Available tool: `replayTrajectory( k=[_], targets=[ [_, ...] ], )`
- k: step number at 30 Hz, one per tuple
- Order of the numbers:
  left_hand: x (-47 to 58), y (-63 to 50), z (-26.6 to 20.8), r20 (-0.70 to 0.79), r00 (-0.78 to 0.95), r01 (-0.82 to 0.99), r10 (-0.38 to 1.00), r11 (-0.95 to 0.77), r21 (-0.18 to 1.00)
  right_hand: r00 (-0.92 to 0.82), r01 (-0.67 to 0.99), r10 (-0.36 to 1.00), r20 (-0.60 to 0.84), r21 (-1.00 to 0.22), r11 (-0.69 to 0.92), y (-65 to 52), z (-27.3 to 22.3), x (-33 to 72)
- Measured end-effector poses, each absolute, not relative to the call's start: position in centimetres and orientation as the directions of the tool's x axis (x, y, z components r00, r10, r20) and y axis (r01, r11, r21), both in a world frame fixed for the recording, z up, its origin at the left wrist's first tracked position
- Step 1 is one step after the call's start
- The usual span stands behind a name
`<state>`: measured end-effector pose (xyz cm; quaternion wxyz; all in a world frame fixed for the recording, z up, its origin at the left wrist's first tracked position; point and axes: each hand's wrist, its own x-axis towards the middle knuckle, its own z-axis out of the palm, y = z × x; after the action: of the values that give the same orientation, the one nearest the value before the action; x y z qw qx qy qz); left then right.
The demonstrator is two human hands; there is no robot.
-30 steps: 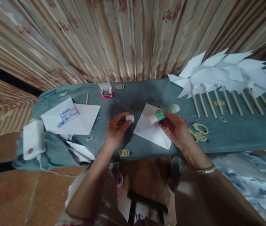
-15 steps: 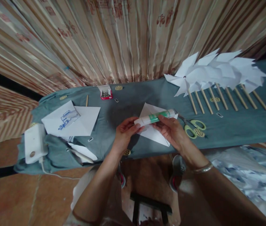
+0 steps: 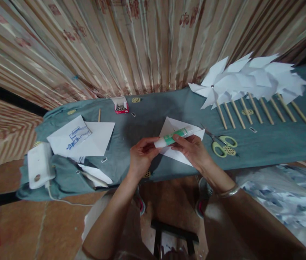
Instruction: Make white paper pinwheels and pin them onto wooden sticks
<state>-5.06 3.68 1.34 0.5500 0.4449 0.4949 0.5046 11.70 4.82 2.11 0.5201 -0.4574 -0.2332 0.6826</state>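
Observation:
Both hands hold a white glue stick with a green label (image 3: 176, 137), tilted up to the right above the table. The fingers of my left hand (image 3: 142, 155) pinch its left end. My right hand (image 3: 195, 150) grips it along the middle and right part, thumb on top. Beneath lies a square sheet of white paper (image 3: 168, 125) with crease lines, partly covered by the hands and the glue stick. Close by on the right, green-handled scissors (image 3: 214, 138) rest on the cloth, their blades pointing toward the paper.
White paper pinwheels (image 3: 258, 83) on wooden sticks overlap in a row at the right. A red box of metal pins (image 3: 122, 111), a short stick (image 3: 99, 115), white papers (image 3: 101, 137) and a corded white device (image 3: 38, 164) are leftward. A curtain (image 3: 147, 54) hangs behind the table.
The glue stick has shifted slightly left and down, with the right hand moving along with it. My left hand stays at its left end. The view has shifted slightly.

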Motion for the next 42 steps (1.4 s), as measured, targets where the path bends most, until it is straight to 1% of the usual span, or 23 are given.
replayTrajectory(
  k=[5, 9, 11, 13, 15, 16, 19, 21, 23, 24, 26, 27, 28, 30, 36, 42],
  targets=[
    [-5.2, 3.1, 1.4, -0.105, 0.018, -0.002, 0.994, 0.105, 0.994, -0.063, -0.45, 0.922, -0.381, -0.814, -0.367, 4.5, 2.0, 11.0],
    [-5.3, 3.2, 1.5, -0.059, -0.023, 0.099, 0.998, 0.061, 0.993, -0.115, -0.344, 0.936, -0.332, -0.871, -0.351, 4.2, 2.0, 10.2],
    [-5.9, 3.7, 1.4, -0.035, -0.079, 0.149, 0.996, 0.046, 0.988, -0.103, -0.284, 0.954, -0.283, -0.91, -0.301, 4.2, 1.9, 10.4],
    [-7.0, 4.3, 1.3, 0.009, -0.154, 0.237, 0.988, 0.028, 0.971, -0.044, -0.201, 0.976, -0.211, -0.955, -0.216, 4.2, 1.6, 11.3],
    [-8.5, 5.0, 1.1, 0.071, -0.207, 0.364, 0.976, 0.009, 0.931, 0.043, -0.064, 0.993, -0.113, -0.992, -0.11, 4.2, 1.2, 12.8],
    [-9.3, 5.3, 0.9, 0.105, -0.207, 0.438, 0.973, -0.004, 0.899, 0.062, 0.026, 0.996, -0.066, -0.997, -0.068, 4.2, 1.0, 13.7],
    [-11.2, 6.0, 0.2, 0.232, -0.138, 0.62, 0.963, -0.098, 0.779, 0.072, 0.315, 0.996, 0.047, -0.949, 0.022, 3.8, 0.6, 16.2],
    [-11.3, 5.9, -0.1, 0.347, -0.051, 0.703, 0.936, -0.214, 0.678, 0.016, 0.5, 0.99, 0.143, -0.858, 0.116, 3.3, 0.5, 17.5],
    [-10.3, 5.3, -0.3, 0.453, 0.085, 0.726, 0.887, -0.367, 0.582, -0.08, 0.619, 0.97, 0.229, -0.751, 0.229, 2.8, 0.5, 18.3],
    [-9.4, 4.8, -0.3, 0.482, 0.171, 0.712, 0.86, -0.446, 0.542, -0.131, 0.649, 0.957, 0.26, -0.707, 0.281, 2.5, 0.6, 18.5],
    [-7.2, 3.6, -0.3, 0.479, 0.383, 0.631, 0.79, -0.603, 0.489, -0.21, 0.664, 0.932, 0.294, -0.658, 0.357, 2.1, 0.5, 18.8],
    [-6.2, 2.9, -0.4, 0.449, 0.46, 0.61, 0.766, -0.64, 0.468, -0.235, 0.663, 0.925, 0.299, -0.647, 0.378, 1.9, 0.4, 18.9],
    [-5.2, 2.4, -0.4, 0.421, 0.528, 0.583, 0.738, -0.675, 0.452, -0.254, 0.661, 0.919, 0.301, -0.64, 0.392, 1.7, 0.4, 19.0],
    [-3.7, 1.8, -0.5, 0.39, 0.596, 0.556, 0.702, -0.712, 0.43, -0.279, 0.656, 0.913, 0.299, -0.634, 0.409, 1.5, 0.2, 19.1],
    [-2.4, 2.3, -0.8, 0.385, 0.632, 0.531, 0.673, -0.737, 0.418, -0.317, 0.638, 0.912, 0.262, -0.652, 0.409, 1.4, 0.1, 19.8],
    [-2.2, 2.3, -1.1, 0.392, 0.635, 0.528, 0.665, -0.745, 0.409, -0.329, 0.592, 0.924, 0.197, -0.719, 0.364, 1.5, 0.3, 20.3]
  ],
)
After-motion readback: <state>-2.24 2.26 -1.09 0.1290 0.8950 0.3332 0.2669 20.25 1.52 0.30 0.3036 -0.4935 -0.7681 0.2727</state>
